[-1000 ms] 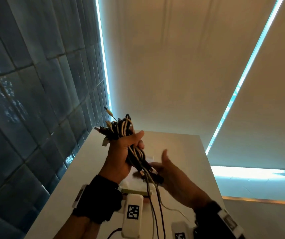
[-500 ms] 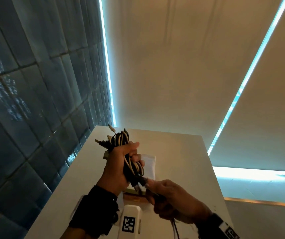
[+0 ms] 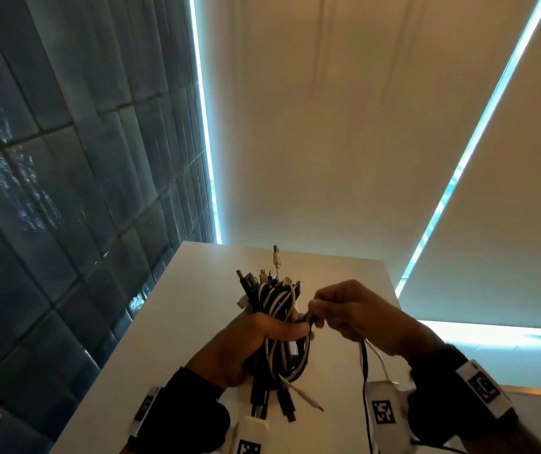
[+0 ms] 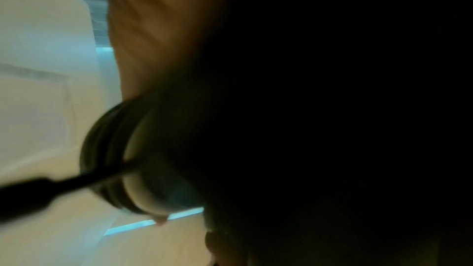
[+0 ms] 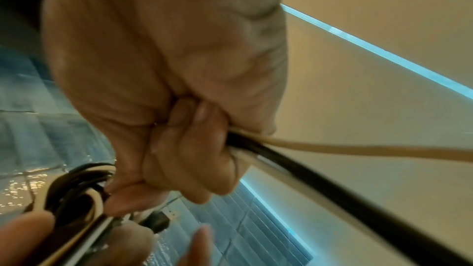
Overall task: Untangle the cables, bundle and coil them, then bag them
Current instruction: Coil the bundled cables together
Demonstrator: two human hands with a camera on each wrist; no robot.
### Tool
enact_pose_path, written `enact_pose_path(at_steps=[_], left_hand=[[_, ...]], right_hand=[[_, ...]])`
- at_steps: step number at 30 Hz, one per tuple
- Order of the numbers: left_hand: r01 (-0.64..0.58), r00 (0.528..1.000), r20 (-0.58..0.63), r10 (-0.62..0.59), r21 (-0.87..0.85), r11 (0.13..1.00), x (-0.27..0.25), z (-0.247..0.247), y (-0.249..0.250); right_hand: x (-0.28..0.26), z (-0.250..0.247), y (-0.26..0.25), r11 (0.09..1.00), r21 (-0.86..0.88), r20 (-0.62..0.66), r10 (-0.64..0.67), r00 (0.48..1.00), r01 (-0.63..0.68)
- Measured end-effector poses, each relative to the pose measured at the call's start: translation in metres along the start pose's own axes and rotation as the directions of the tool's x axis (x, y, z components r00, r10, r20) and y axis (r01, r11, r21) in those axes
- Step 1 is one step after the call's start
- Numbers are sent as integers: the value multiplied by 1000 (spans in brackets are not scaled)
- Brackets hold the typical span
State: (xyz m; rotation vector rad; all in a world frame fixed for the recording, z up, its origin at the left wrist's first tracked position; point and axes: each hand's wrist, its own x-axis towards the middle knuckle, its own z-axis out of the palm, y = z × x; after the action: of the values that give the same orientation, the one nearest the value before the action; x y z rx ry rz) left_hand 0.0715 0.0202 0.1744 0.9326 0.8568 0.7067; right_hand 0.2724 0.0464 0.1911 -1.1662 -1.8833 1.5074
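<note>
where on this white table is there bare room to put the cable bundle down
Bare patches show on the white table: the far strip behind the black and white cable bundle, and the left edge beside the dark tiled wall. It is crowded at the near middle, under the left hand and right hand, where plugs dangle.

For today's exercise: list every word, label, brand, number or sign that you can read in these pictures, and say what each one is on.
No readable words, brands or numbers in any view.
White wrist camera housings: black-and-white square code markers, patterns only, no letters.
Right wristband tag: the same kind of marker, no text.
Left wristband tag: a dark print, too small to read.
Cable bundle plugs: no legible marking.
</note>
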Motion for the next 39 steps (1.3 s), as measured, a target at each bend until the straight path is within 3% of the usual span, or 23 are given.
enact_pose_path(at_steps=[4,9,13,19,22,26,28,32,36,39], left_hand=[[38,993,119,-28,-83,996,-5,6,1],[28,999,50,-22,-127,991,-7,11,-3],[22,998,54,-18,-82,996,-10,4,-7],[-39,999,29,41,-77,996,-13,-12,-5],[-26,1000,-2,27,-170,985,-14,-20,-7],[-44,999,-17,42,-210,977,-14,-24,-8],[-49,999,-5,49,-138,989,-13,-21,-11],[-1,1000,12,1,26,1000,-9,-8,-19],[116,993,2,-118,160,980,5,2,-32],[139,990,-13,-139,56,989,13,4,-40]], right_hand=[[6,0,-15,981,-184,-47,-77,996,67],[12,3,-18,930,-324,-2,-183,983,173],[13,-7,-17,928,-341,83,-128,988,148],[3,-18,3,997,-47,103,-55,993,60],[-1,-24,20,989,147,140,1,990,-22],[-5,-33,41,968,220,166,83,983,-119],[-4,-33,40,976,158,74,142,987,-152],[10,-30,20,968,-135,-205,183,962,-213],[30,-20,-4,899,-367,-383,88,919,-239],[33,-3,-25,884,-441,-419,-49,906,-156]])
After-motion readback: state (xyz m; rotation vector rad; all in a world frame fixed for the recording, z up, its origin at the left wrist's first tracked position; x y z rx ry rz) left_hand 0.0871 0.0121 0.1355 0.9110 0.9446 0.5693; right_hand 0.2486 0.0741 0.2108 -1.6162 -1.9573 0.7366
